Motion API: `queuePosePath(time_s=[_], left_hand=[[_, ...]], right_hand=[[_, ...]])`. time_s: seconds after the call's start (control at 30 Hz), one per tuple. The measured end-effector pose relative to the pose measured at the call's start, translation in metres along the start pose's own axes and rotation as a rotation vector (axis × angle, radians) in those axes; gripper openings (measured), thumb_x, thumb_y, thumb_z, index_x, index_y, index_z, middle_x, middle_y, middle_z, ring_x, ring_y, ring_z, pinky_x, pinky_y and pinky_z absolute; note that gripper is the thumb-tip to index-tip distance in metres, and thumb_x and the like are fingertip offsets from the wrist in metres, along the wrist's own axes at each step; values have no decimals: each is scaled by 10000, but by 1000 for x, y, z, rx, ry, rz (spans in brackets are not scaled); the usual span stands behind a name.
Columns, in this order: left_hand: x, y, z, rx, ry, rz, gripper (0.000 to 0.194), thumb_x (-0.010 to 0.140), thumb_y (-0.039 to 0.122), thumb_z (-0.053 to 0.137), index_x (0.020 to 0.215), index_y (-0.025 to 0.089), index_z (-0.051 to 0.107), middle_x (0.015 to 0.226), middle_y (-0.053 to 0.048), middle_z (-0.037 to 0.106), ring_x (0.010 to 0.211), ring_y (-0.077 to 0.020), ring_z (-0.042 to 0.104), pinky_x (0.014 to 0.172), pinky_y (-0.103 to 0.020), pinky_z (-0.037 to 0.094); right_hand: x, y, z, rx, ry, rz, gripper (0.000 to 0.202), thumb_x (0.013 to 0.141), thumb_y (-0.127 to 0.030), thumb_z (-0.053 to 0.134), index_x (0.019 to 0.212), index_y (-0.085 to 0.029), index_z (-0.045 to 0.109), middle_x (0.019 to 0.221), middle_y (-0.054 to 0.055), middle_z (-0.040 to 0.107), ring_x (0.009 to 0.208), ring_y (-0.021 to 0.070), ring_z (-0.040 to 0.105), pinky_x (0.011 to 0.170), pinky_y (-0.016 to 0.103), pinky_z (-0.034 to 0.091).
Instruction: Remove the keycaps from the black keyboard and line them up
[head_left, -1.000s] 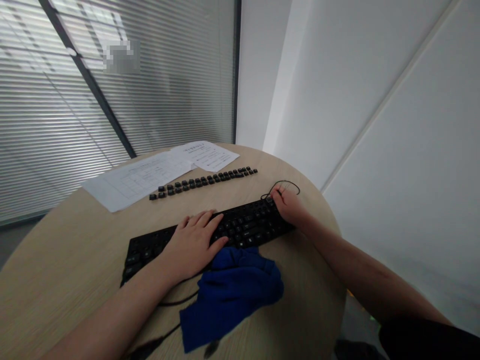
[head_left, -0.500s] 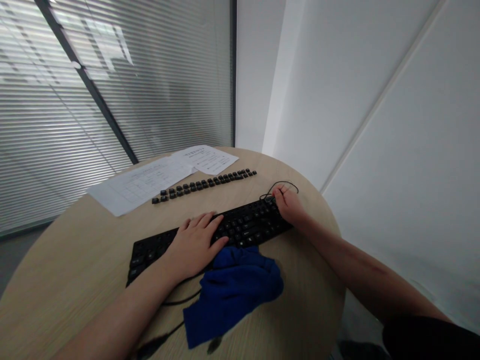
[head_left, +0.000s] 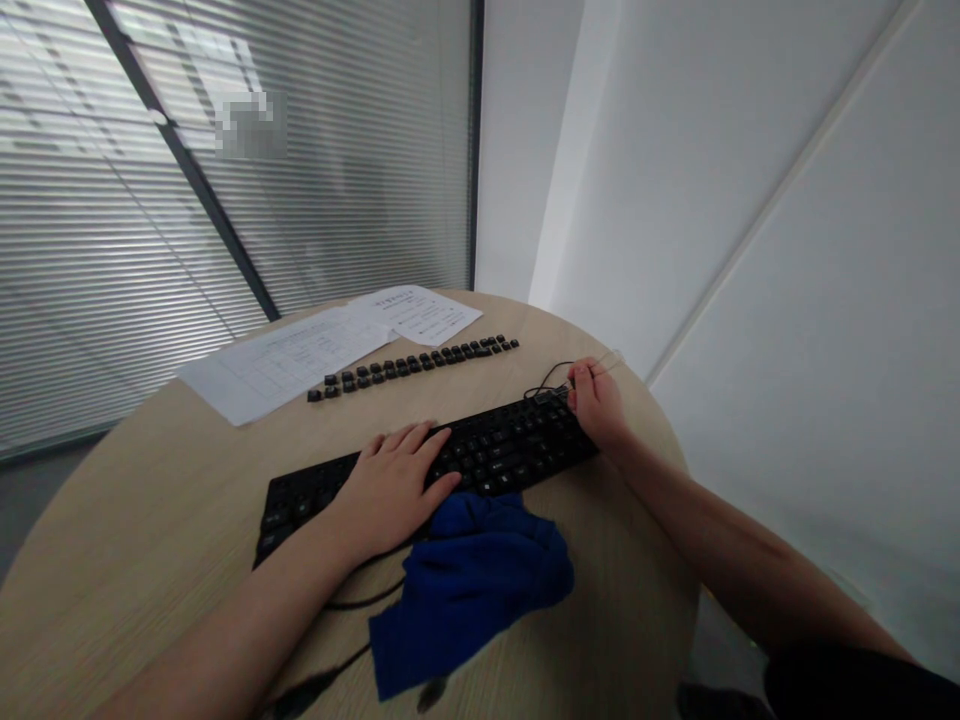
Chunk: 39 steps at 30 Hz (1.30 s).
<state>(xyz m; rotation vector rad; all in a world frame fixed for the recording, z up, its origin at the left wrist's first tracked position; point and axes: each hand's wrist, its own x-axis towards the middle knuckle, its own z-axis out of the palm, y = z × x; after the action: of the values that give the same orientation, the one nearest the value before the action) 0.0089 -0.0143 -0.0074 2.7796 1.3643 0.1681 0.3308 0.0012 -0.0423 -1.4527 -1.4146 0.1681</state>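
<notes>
A black keyboard [head_left: 495,445] lies at a slant on the round wooden table. Spread fingers of my left hand [head_left: 394,485] rest flat on its middle-left part. At its far right end my right hand [head_left: 596,405] is closed in a pinch around a thin wire tool [head_left: 604,365], partly hidden by the fingers. A loop of thin black cable [head_left: 551,378] lies beside that hand. The blue cloth [head_left: 472,590] is crumpled in front of the keyboard, near my left thumb.
Two rows of loose black keycaps [head_left: 412,365] stand behind the keyboard. Printed papers [head_left: 292,355] lie at the back left. A black cable [head_left: 322,685] runs out from under the cloth. The table edge [head_left: 660,415] curves close to my right forearm; walls and blinds stand behind.
My right hand has shifted slightly right, away from the cable loop, and the thin wire tool now shows beyond its fingers. My left hand stays on the keyboard.
</notes>
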Motion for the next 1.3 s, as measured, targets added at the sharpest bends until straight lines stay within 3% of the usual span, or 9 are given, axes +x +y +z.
queuePosePath(time_s=[0.07,0.2,0.37,0.5,0.63,1.07,1.3], left_hand=[[0,-1,0,-9,-3,-1,622,957,555,411,1460,198,495,1535,-141,464,1393,-355,438,1127,-579,318],[1,-3,-2,-43,-1,-1,613,948,539,445,1451,193,501,1529,-150,470,1388,-349,448,1130,-573,324],[0,10,-17,-223,149,28,517,901,421,565,1356,175,577,1426,-151,572,1310,-311,529,1125,-492,374],[-3,29,-31,-518,251,4,255,896,361,577,1055,196,689,1070,-68,722,1008,-228,663,942,-385,503],[-2,37,-31,-701,261,-113,241,839,407,638,950,199,687,912,-46,713,818,-207,649,744,-350,516],[1,40,-24,-752,237,-161,137,795,321,582,732,200,594,692,14,608,634,-156,534,609,-291,400],[2,40,-16,-770,320,-214,120,753,303,554,685,209,520,634,34,537,605,-149,490,593,-282,379]], right_hand=[[-1,-2,0,40,32,15,312,1009,-430,363,828,-236,526,535,-29,487,475,150,483,465,260,369],[-10,-16,-3,63,-25,-91,229,986,-377,438,841,-235,546,566,-27,518,488,140,490,473,254,375],[-30,-59,-17,75,-182,-446,91,932,-207,476,888,-231,552,678,-18,604,584,136,576,593,267,456],[-44,-87,-19,117,-304,-684,117,883,-141,497,921,-237,552,684,-24,625,553,123,574,560,249,440],[-52,-93,-10,109,-361,-825,165,853,-113,497,950,-243,528,678,-24,620,525,127,551,530,251,415],[-61,-95,6,60,-460,-916,106,850,-150,496,903,-239,520,694,-21,639,557,115,563,544,243,406],[-62,-97,8,-36,-432,-862,45,869,-200,518,890,-236,537,686,-14,651,550,130,573,548,265,396]])
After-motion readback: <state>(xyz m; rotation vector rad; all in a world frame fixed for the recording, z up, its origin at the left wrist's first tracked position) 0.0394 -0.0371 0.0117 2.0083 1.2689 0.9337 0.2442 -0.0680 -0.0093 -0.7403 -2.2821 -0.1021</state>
